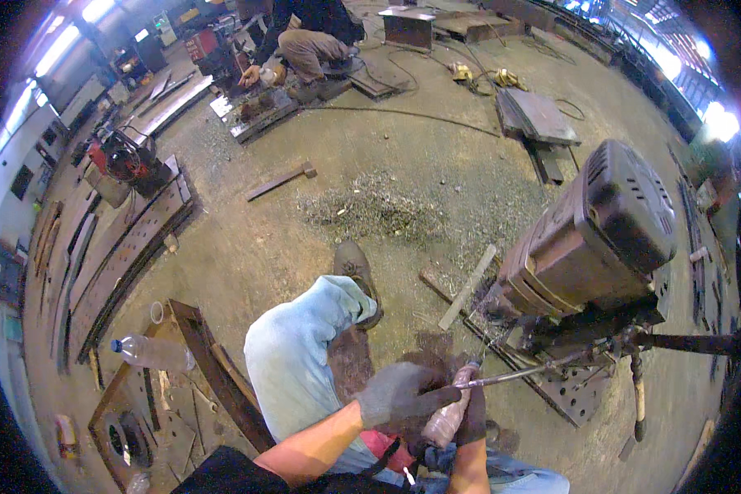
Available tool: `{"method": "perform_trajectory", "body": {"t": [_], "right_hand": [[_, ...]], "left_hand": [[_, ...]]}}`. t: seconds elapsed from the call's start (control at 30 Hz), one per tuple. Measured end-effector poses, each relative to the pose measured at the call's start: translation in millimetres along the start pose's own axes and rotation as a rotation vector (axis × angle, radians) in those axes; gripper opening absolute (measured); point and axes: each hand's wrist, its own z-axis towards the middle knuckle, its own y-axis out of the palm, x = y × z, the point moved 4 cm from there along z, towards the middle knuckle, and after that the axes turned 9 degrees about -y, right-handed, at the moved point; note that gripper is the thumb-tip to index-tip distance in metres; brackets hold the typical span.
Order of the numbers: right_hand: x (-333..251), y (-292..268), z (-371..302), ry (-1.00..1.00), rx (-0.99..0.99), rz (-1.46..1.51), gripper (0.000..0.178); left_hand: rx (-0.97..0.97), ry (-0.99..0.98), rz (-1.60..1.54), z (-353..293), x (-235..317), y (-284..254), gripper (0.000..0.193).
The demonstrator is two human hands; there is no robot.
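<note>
My left hand (399, 392), in a dark glove, has its fingers closed at the end of a long metal feed lever (531, 370). The lever runs right to a drill press (568, 235) with a brown, worn motor housing. Close beside it, my gloved right hand (473, 412) grips a soft plastic bottle (446, 421), partly hidden behind it. The bottle's tip points up toward the drill's lower end, with a thin line in front of it. Under the drill lies a steel plate with holes (575, 397). Metal shavings cling around the drill's lower end.
A flat metal bar (468, 286) lies left of the drill. Shavings (375, 206) and a hammer (281, 181) are on the floor ahead. A water bottle (152, 351) and steel scraps sit at left. Farther off, another person (311, 45) crouches by steel plates. Stacked plates (538, 115) stand far right.
</note>
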Motion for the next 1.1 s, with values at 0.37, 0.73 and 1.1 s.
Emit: {"method": "perform_trajectory", "body": {"t": [0.37, 0.73, 1.1], "right_hand": [[-21.8, 68.1, -26.1, -0.006, 0.081, 0.075, 0.035], [-11.0, 34.7, -13.5, -0.121, 0.165, -0.024, 0.03], [-23.4, 119.9, -32.8, 0.034, 0.123, 0.159, 0.023]], "left_hand": [[0.067, 0.07, 0.095, -2.0, -0.1, -1.1, 0.073], [0.043, 0.079, 0.093, -0.7, 6.4, 1.3, 0.07], [-0.035, 0.016, 0.164, -4.8, 5.0, -6.9, 0.046]]}}
